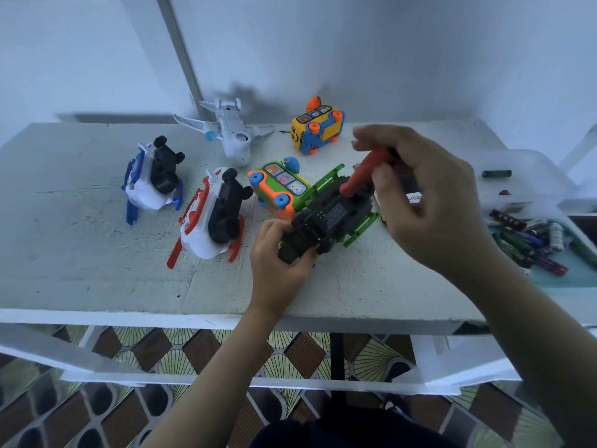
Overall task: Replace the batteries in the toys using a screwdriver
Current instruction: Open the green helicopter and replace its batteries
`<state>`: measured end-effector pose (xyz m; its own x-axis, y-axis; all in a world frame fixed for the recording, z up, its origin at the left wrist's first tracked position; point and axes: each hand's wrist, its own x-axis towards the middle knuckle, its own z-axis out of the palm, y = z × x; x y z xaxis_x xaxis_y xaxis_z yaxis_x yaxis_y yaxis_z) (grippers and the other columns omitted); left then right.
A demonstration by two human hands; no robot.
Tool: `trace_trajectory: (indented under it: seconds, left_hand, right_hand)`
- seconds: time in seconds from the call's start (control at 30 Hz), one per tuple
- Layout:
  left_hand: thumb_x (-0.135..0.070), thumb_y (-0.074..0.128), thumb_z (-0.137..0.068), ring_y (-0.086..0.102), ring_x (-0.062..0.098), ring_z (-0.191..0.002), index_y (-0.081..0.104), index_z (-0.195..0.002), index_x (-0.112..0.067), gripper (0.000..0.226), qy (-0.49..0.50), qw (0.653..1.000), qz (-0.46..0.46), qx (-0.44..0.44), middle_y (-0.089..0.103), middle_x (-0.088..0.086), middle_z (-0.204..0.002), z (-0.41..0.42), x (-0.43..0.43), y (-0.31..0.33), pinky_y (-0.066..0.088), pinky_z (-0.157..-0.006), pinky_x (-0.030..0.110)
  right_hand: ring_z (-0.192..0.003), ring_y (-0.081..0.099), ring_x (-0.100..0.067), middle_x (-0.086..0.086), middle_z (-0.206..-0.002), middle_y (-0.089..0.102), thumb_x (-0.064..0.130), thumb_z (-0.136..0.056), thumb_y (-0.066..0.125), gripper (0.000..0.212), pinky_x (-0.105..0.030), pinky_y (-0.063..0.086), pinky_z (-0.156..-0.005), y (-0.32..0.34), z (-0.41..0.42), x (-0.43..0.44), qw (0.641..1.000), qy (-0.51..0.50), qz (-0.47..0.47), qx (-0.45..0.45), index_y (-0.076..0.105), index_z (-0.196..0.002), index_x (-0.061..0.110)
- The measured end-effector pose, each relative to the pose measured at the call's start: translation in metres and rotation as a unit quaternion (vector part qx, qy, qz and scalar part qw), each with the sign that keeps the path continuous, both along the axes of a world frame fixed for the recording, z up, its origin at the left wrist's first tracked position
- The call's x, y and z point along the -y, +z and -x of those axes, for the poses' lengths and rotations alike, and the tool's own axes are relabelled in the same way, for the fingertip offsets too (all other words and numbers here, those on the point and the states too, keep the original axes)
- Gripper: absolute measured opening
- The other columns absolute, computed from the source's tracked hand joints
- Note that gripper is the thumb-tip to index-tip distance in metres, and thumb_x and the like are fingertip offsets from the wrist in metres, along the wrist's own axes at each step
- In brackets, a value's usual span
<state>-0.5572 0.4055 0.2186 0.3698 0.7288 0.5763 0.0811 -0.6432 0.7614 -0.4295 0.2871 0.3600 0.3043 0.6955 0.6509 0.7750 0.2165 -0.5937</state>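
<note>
The green car (pixel 332 215) lies upside down mid-table (pixel 97 270), black underside up, green side flaps spread. The left hand (pixel 281 257) grips its near end. The right hand (pixel 429 202) curls round a red screwdriver (pixel 361 176) angled down onto the underside.

bare left hand (pixel 277 263), bare right hand (pixel 433 205), bare forearms (pixel 223 367), dark clothing (pixel 339 430) at the frame's bottom centre

A white table (pixel 80 253) stands over patterned floor tiles (pixel 97 421).

glossy plastic toys (pixel 276 189), scuffed matt table (pixel 97 253)
</note>
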Motion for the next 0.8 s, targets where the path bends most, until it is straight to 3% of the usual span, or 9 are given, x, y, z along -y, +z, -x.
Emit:
trace_trajectory:
  seconds: [0.13, 0.23, 0.3, 0.43, 0.53, 0.63, 0.8]
  left_hand:
    - [-0.011, 0.077, -0.065, 0.049, 0.011, -0.078, 0.056, -0.083, -0.008, 0.028, 0.004, 1.0, 0.0, 0.001, 0.054, 0.001, -0.087, -0.001, -0.001, 0.0, 0.039, -0.067, 0.011]
    - [-0.022, 0.07, -0.067, 0.046, 0.004, -0.076, 0.052, -0.083, -0.014, 0.025, 0.005, 1.0, -0.005, 0.013, 0.052, -0.001, -0.086, -0.001, 0.0, 0.001, 0.036, -0.067, 0.008]
    - [-0.022, 0.07, -0.067, 0.044, 0.001, -0.076, 0.051, -0.084, -0.016, 0.026, 0.008, 1.0, -0.008, 0.013, 0.05, -0.003, -0.085, -0.001, 0.0, 0.001, 0.035, -0.067, 0.007]
    - [-0.018, 0.073, -0.067, 0.044, 0.007, -0.075, 0.051, -0.083, -0.015, 0.028, 0.01, 1.0, -0.011, 0.008, 0.051, -0.001, -0.084, -0.001, 0.0, 0.002, 0.035, -0.067, 0.006]
    - [-0.018, 0.074, -0.067, 0.046, 0.009, -0.076, 0.055, -0.083, -0.008, 0.026, 0.011, 1.0, -0.009, 0.004, 0.052, 0.0, -0.085, -0.001, -0.001, 0.001, 0.035, -0.067, 0.007]
    - [-0.011, 0.079, -0.065, 0.046, 0.009, -0.077, 0.056, -0.082, -0.005, 0.029, 0.024, 1.0, -0.005, 0.002, 0.053, 0.002, -0.084, -0.001, -0.002, 0.001, 0.035, -0.067, 0.007]
    - [-0.011, 0.079, -0.066, 0.047, 0.011, -0.077, 0.057, -0.082, -0.004, 0.028, 0.032, 0.999, 0.002, 0.01, 0.054, 0.003, -0.083, -0.001, -0.002, 0.002, 0.036, -0.068, 0.007]
  right_hand:
    - [-0.082, 0.067, -0.002, 0.012, -0.086, 0.068, 0.012, -0.082, 0.073, 0.023, -0.015, 0.053, -0.077, 0.001, -0.01, 0.014, 0.995, 0.01, 0.092, 0.022, 0.061, -0.102, 0.008]
    - [-0.072, 0.065, -0.004, 0.019, -0.075, 0.065, 0.021, -0.08, 0.075, 0.013, -0.021, 0.053, -0.067, 0.002, -0.015, 0.024, 0.986, 0.004, 0.143, 0.085, 0.07, -0.092, 0.019]
    - [-0.072, 0.063, 0.006, 0.026, -0.073, 0.061, 0.02, -0.081, 0.074, 0.013, -0.01, 0.051, -0.064, 0.001, -0.012, 0.03, 0.982, 0.016, 0.17, 0.082, 0.074, -0.093, 0.022]
    - [-0.065, 0.061, 0.007, 0.016, -0.065, 0.065, 0.024, -0.083, 0.067, 0.009, -0.004, 0.044, -0.057, -0.005, -0.006, 0.034, 0.978, 0.02, 0.2, 0.049, 0.074, -0.087, 0.02]
    - [-0.056, 0.057, -0.001, 0.009, -0.058, 0.061, 0.025, -0.084, 0.064, 0.004, -0.01, 0.042, -0.051, -0.008, -0.004, 0.031, 0.972, 0.015, 0.23, 0.042, 0.068, -0.086, 0.023]
    - [-0.053, 0.054, -0.007, 0.008, -0.055, 0.056, 0.039, -0.083, 0.054, 0.014, -0.019, 0.046, -0.048, -0.012, 0.0, 0.03, 0.962, 0.011, 0.265, 0.061, 0.059, -0.09, 0.028]
    - [-0.045, 0.053, -0.008, 0.009, -0.058, 0.056, 0.037, -0.091, 0.041, 0.022, -0.031, 0.049, -0.04, -0.029, 0.017, 0.033, 0.963, -0.022, 0.217, 0.157, 0.055, -0.097, 0.022]
